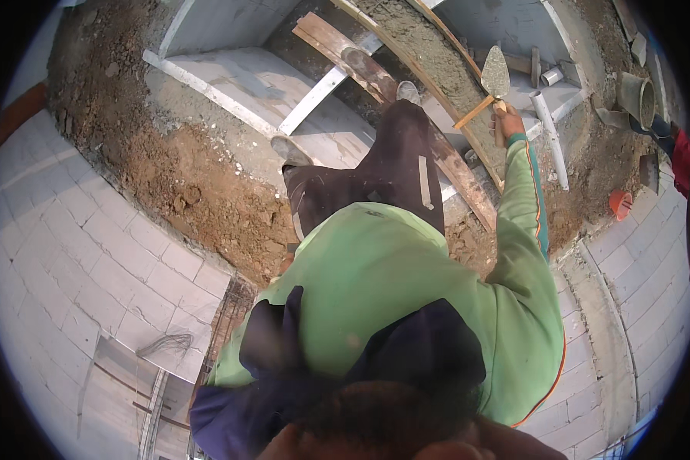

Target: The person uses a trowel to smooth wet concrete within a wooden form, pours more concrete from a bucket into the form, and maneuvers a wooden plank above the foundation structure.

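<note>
Looking down through the head camera, a right hand (507,119) is seen at the end of a green sleeve (525,230), stretched out well ahead of the body. It is clenched round the wooden handle of a trowel (495,74), whose pointed blade, coated in grey mortar, is raised above the hand and tilted. The blade is held over a long trough of wet mortar (429,54) framed between wooden planks (376,77). Just right of the hand a white pipe (550,134) lies on the ground, and farther right a small orange cup (619,203) sits on the soil. Dark trousers and two shoes are planted on a pale concrete slab (245,77). Brown earth (199,192) borders the grey paving. The left hand cannot be made out, probably hidden under the body, so its grip cannot be told.
</note>
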The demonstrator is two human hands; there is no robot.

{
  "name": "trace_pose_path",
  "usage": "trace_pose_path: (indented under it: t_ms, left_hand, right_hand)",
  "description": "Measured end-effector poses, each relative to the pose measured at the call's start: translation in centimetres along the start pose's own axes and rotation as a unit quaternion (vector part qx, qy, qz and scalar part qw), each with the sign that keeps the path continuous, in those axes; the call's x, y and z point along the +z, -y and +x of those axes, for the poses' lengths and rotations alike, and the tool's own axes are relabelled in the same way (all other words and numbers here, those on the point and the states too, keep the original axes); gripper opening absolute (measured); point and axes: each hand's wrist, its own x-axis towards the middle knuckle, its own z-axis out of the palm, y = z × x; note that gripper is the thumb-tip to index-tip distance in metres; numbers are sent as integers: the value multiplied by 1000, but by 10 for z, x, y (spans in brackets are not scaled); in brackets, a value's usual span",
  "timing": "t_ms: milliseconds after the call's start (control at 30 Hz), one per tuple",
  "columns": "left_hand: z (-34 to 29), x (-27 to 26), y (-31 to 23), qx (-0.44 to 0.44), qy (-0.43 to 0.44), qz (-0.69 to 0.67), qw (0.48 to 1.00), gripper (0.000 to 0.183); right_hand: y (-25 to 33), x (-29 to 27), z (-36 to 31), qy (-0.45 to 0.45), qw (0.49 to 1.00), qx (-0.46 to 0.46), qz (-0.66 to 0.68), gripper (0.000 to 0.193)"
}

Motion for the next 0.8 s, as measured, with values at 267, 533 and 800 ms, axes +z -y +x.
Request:
trace_pose_path:
  t_ms: [267,533,800]
  left_hand:
    - [168,-238,-309,197,-157,136,958,93]
    - [156,-126,-460,296,-97,265,913,88]
    - [102,57,-393,246,134,358,891,77]
  right_hand:
    - [-163,98,-165,-111,969,174,132,26]
    - [-132,158,-67,-184,943,-3,-276,43]
    - [-18,273,230,-104,899,-91,-417,41]
